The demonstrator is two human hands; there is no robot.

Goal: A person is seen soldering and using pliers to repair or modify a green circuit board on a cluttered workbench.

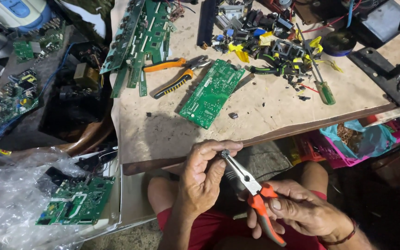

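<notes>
**Pliers gripped, small part pinched at the tip**

While the right hand (297, 210) is closed around the orange handles of the needle-nose pliers (248, 185), the left hand (202, 178) pinches a small dark part (224, 153) at their tip. Beyond both hands, on the surface (274, 111), lies a green circuit board (211, 92); further up-left, a second pair of pliers (177, 74).

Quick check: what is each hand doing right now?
Left hand: fingers pinched at the tip of the pliers on something too small to identify.
Right hand: closed around the pliers' orange handles.
</notes>
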